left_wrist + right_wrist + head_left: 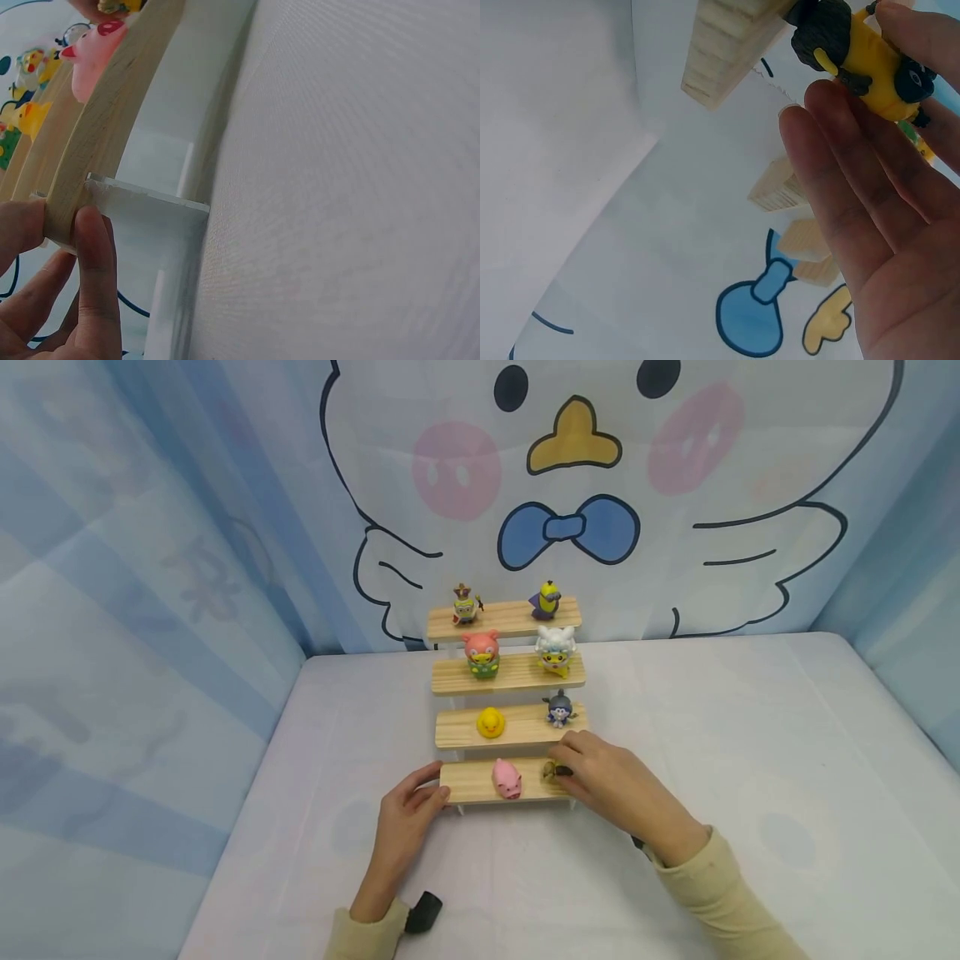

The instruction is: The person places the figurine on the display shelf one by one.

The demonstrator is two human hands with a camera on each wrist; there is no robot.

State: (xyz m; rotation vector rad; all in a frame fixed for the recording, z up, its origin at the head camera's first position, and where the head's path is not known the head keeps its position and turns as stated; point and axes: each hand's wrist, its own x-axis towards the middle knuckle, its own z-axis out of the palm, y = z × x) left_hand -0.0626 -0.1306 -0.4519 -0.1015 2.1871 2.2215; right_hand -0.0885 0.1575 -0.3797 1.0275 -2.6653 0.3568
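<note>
A four-step display stand with pale wooden boards holds small figurines. My left hand [405, 822] pinches the left end of the lowest board [472, 785], and the left wrist view shows fingertips on both faces of its end. At that board's right end, my right hand [611, 781] holds a yellow and black minion figurine [881, 64] between thumb and fingers. The figurine's dark base is at the board's edge in the right wrist view; whether it bears on the wood I cannot tell. A pink pig figurine [507, 778] stands between my hands on the same board.
A yellow duck [491, 722] and a grey-hatted figurine [559, 709] stand one step up. Above are a pink-hooded figurine [482, 653], a white-hooded one [556, 651], a crowned one [464, 605] and a caped yellow one [547, 600]. Behind the white-covered table [712, 735] hangs a cartoon curtain [570, 527].
</note>
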